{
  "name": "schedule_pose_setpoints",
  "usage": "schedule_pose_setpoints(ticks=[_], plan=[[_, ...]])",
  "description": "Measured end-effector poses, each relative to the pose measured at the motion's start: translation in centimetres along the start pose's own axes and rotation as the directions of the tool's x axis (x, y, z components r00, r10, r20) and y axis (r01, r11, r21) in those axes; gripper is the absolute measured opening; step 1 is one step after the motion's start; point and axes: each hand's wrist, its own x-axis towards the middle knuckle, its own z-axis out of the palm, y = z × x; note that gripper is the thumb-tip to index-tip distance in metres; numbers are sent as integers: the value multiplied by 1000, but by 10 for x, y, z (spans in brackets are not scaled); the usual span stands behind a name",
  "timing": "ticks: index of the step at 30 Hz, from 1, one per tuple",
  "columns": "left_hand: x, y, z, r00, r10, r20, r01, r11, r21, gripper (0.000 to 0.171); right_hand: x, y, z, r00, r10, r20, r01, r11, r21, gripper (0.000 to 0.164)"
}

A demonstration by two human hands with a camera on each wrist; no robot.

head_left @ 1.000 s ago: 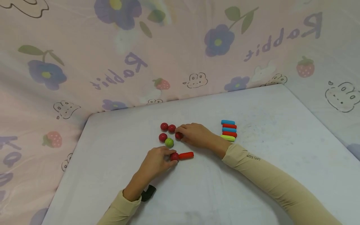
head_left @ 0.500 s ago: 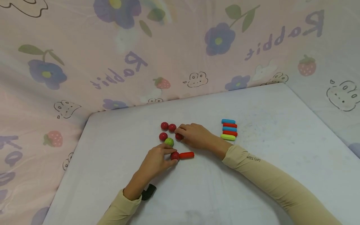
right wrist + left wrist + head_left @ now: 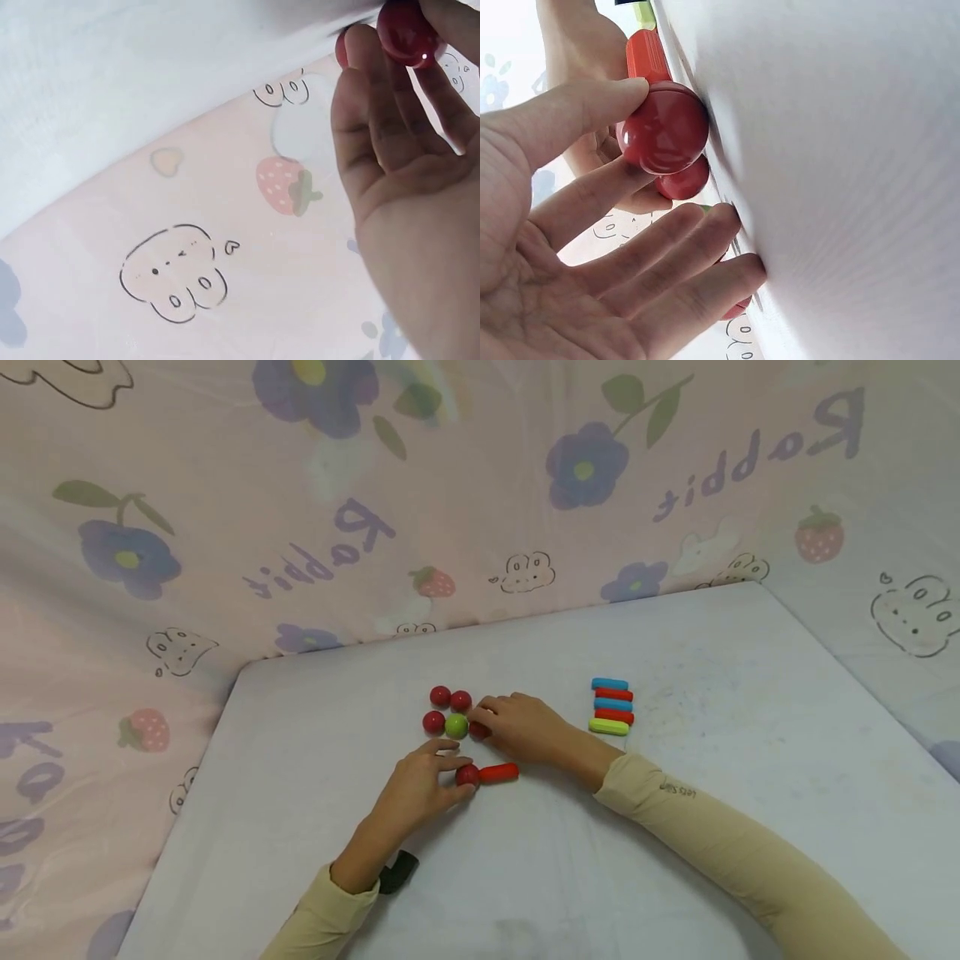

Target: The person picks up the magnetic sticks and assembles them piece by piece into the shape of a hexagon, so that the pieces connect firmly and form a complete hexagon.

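Observation:
My left hand [image 3: 416,785] pinches a red ball [image 3: 666,127] between thumb and index finger, low over the white tabletop; its other fingers spread past the ball. A red ridged stick [image 3: 498,773] lies against that ball's right side. Farther back, my right hand [image 3: 525,727] holds another red ball [image 3: 409,34] with thumb and fingertips, partly covering it in the head view. Between this ball and a red ball [image 3: 433,722] on the left sits a green ball [image 3: 456,726]. Two more red balls, one at left [image 3: 440,697] and one beside it [image 3: 461,701], touch behind them.
On the right, blue, red and yellow-green sticks lie stacked in a column, with a blue stick [image 3: 612,705] in the middle. A black curved object [image 3: 399,872] shows by the left wrist. Patterned pink cloth [image 3: 465,510] stands behind the white table [image 3: 675,827].
The green ball has moved away from the left hand, into line between the left red ball and the one in the right hand. Both hands have barely moved.

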Motion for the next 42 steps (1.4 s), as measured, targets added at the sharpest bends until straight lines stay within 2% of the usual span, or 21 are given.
schedule_pose_setpoints(ticks=[6, 12, 18, 24, 35, 39, 42], plan=[[-1, 0, 1, 1000, 0, 1, 0, 1000, 8, 33, -14, 0, -2, 1000, 20, -11, -21, 995, -94, 41], [0, -1, 0, 1000, 16, -14, -16, 1000, -1, 34, -37, 3, -10, 998, 63, -8, -63, 992, -110, 47], [-1, 0, 0, 1000, 16, -26, -16, 1000, -1, 32, -55, 7, -14, 992, 97, -79, -98, 995, -15, 40], [-2, 0, -2, 1000, -4, -13, 4, 1000, 5, 33, -70, 8, -20, 984, 134, -117, -127, 989, 70, 40], [1, -3, -3, 999, -42, 24, 42, 999, 7, 34, -79, 2, -29, 976, 173, -130, -152, 975, 161, 40], [1, -3, -3, 998, -60, 35, 60, 998, -4, 35, -81, -3, -30, 981, 165, -98, -144, 970, 194, 41], [0, -3, -4, 996, -74, 45, 74, 997, -8, 35, -81, -4, -26, 985, 161, -64, -147, 972, 181, 41]])
